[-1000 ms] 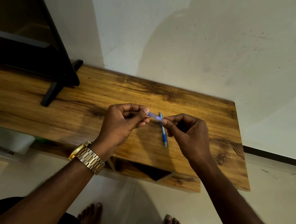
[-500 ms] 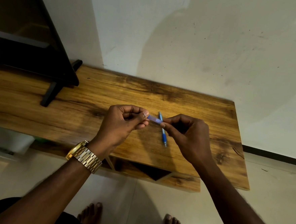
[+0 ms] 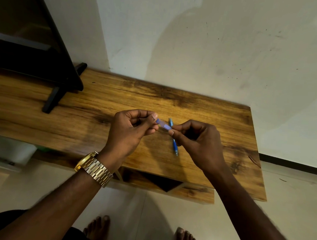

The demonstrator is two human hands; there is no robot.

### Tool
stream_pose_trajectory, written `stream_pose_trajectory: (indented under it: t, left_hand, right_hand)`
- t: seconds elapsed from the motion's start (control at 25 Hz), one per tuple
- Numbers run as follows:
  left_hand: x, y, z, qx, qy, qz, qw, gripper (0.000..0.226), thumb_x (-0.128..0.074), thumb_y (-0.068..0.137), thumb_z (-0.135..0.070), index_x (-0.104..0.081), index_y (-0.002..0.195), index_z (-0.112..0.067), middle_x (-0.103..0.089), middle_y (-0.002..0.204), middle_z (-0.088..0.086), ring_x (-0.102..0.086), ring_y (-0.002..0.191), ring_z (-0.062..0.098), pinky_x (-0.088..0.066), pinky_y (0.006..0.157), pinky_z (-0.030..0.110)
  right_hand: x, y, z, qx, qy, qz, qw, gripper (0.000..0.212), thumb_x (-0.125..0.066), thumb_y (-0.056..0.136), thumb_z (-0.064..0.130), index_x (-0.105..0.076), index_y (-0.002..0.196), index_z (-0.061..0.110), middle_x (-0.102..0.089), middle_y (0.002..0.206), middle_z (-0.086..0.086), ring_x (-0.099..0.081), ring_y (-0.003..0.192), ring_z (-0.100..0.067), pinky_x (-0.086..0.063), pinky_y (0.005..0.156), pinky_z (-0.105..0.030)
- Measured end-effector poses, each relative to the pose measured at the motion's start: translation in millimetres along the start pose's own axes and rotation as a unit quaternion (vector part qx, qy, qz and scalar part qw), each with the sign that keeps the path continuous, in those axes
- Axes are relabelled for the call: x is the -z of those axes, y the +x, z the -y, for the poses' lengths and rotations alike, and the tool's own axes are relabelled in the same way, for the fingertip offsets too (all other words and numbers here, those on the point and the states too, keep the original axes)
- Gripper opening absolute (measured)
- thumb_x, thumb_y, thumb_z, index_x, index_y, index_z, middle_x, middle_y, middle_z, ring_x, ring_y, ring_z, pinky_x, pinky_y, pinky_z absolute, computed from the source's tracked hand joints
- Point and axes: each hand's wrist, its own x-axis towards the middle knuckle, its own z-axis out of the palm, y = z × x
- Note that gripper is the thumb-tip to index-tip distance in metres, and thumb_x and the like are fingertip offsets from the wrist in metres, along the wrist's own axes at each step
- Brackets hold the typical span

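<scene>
Both of your hands are raised just above the wooden table [image 3: 83, 103], each pinching one end of a small purple strip [image 3: 163, 124]; your left hand [image 3: 128, 134] grips its left end between thumb and forefinger, the other fingers curled in toward the palm; your right hand [image 3: 199, 141] nips the right end the same way, its fingers likewise curled. The strip spans the short gap between the two hands, tilted down a little toward the right. A blue pen [image 3: 175, 147] lies on the table beneath your right thumb, partly hidden by it; a gold watch [image 3: 93, 168] sits on your left wrist; a black television [image 3: 36, 55] stands at the table's far left, near the white wall [image 3: 215, 48].
</scene>
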Motion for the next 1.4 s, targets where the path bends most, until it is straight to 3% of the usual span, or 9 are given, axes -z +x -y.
stream_pose_trajectory:
  t: [0.12,0.24,0.48,0.68,0.96,1.24,1.4]
  left_hand:
    - [-1.5,1.1,0.6,0.010,-0.016,-0.007,1.000,0.017,-0.083,0.093,-0.022,-0.083,0.107,-0.012,-0.086,0.095,0.010,-0.084,0.085,0.014,-0.065,0.073,0.018]
    - [-1.6,0.8,2.2,0.004,-0.006,0.001,1.000,0.017,-0.083,0.094,-0.022,-0.083,0.108,-0.012,-0.087,0.095,0.010,-0.085,0.089,0.019,-0.065,0.074,0.020]
    - [-4.2,1.3,5.1,0.018,-0.076,-0.031,0.996,0.009,-0.083,0.094,-0.023,-0.085,0.101,-0.017,-0.087,0.098,0.009,-0.084,0.088,0.014,-0.064,0.074,0.019]
    - [-5.7,3.1,1.6,0.041,-0.105,-0.034,0.993,0.008,-0.080,0.096,-0.018,-0.083,0.102,-0.014,-0.086,0.095,0.005,-0.081,0.084,0.008,-0.064,0.075,0.020]
    - [-7.5,1.6,-0.2,0.075,-0.090,-0.022,0.993,0.012,-0.077,0.099,-0.013,-0.081,0.106,-0.006,-0.084,0.085,0.004,-0.080,0.076,0.005,-0.066,0.073,0.019]
    - [-1.3,2.8,5.9,0.043,-0.044,0.001,0.998,0.021,-0.087,0.086,-0.029,-0.086,0.100,-0.014,-0.086,0.093,0.011,-0.082,0.081,0.011,-0.064,0.073,0.019]
    - [1.7,3.8,5.9,0.035,-0.022,0.008,0.999,0.027,-0.088,0.079,-0.038,-0.087,0.099,-0.020,-0.086,0.096,0.011,-0.083,0.085,0.014,-0.065,0.074,0.021]
  right_hand:
    - [-3.1,-1.7,-1.0,0.007,-0.004,-0.022,1.000,0.012,-0.090,0.089,0.023,-0.086,0.099,0.016,-0.086,0.091,0.006,-0.082,0.080,-0.010,-0.068,0.073,-0.034]
    - [-4.0,-1.1,-1.8,0.003,0.003,-0.052,0.999,0.010,-0.089,0.090,0.023,-0.086,0.098,0.018,-0.086,0.091,0.007,-0.081,0.079,-0.007,-0.065,0.071,-0.028]
    - [-4.5,1.0,-2.9,-0.001,0.001,-0.047,0.999,0.008,-0.083,0.097,0.027,-0.083,0.105,0.023,-0.085,0.092,0.009,-0.080,0.078,-0.008,-0.063,0.071,-0.023]
    - [-11.9,1.0,-0.5,-0.020,0.053,-0.022,0.998,0.015,-0.067,0.108,0.024,-0.081,0.107,0.018,-0.083,0.082,0.001,-0.074,0.065,-0.007,-0.061,0.065,-0.022]
    - [-12.7,-1.7,2.9,-0.003,0.005,-0.032,0.999,0.013,-0.070,0.106,0.021,-0.083,0.104,0.016,-0.083,0.079,0.004,-0.072,0.061,-0.003,-0.056,0.062,-0.014]
    - [-15.5,-2.8,3.6,0.014,-0.012,-0.065,0.998,0.012,-0.071,0.105,0.019,-0.084,0.107,0.017,-0.082,0.078,0.005,-0.076,0.064,-0.007,-0.060,0.065,-0.018]
    - [-10.4,-0.6,1.5,0.024,-0.044,-0.031,0.998,0.014,-0.072,0.105,0.023,-0.084,0.107,0.015,-0.081,0.076,0.004,-0.074,0.063,-0.007,-0.060,0.065,-0.020]
